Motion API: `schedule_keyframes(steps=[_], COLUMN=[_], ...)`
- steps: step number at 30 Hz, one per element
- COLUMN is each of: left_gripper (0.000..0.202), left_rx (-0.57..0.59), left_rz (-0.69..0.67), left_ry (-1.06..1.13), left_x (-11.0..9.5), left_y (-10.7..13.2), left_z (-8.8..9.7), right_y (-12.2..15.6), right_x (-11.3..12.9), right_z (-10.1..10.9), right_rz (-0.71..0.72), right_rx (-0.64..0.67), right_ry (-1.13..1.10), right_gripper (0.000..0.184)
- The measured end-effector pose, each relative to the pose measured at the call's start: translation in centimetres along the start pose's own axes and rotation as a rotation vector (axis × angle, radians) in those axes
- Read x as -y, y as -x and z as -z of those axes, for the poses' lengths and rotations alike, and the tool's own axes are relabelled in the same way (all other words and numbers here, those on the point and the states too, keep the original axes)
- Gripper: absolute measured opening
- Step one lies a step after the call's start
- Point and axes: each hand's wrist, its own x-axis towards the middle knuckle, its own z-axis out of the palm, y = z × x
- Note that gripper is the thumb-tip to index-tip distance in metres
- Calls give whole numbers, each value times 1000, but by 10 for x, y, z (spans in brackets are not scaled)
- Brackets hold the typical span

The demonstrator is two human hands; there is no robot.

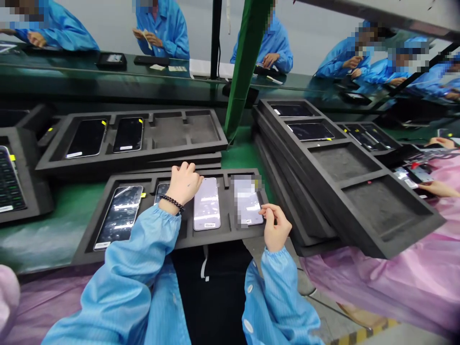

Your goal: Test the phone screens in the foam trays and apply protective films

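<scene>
A dark foam tray [224, 235] lies in front of me with smartphones in its compartments. My left hand [185, 183] is closed, fingers curled at the upper left edge of a smartphone with a lit white screen [206, 206]; its fingertips are hidden. Under that wrist, a dark-screened smartphone [161, 190] is mostly covered. My right hand [276, 224] has its fingers loosely apart, the fingertips at the right edge of the rightmost smartphone [254, 215], also lit white and partly blurred out. At the left end sits another dark-screened smartphone [120, 213] with a yellow tab.
Behind stands another foam tray [167, 129] with two phones. Stacked foam trays [359, 177] rise at the right, the top one holding two phones. A green post [240, 62] stands ahead. Co-workers in blue [163, 28] sit across; a person in pink [443, 191] works at the right.
</scene>
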Motion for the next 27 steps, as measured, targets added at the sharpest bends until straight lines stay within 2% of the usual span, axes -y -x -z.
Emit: schedule_keyframes(steps=[7,13,18,23,27], left_gripper=[46,47,54,53,70], left_rx=[36,50,43,15,45], left_rz=[-50,-123,-45,55,136], left_ry=[20,113,226,484,838], left_x=[9,-10,-15,-10,-3], left_y=[-9,-8,-5,-9,-15], left_z=[-6,-9,-13,-12,-8], right_y=[1,0,0,-15,-50], right_x=[3,4,4,22,59], right_z=[0,-1,0,0,-20], right_rz=[31,34,30,91,255], right_rx=[6,20,37,160,338], right_ry=[35,29,30,33,62], right_gripper=[24,23,23,22,22])
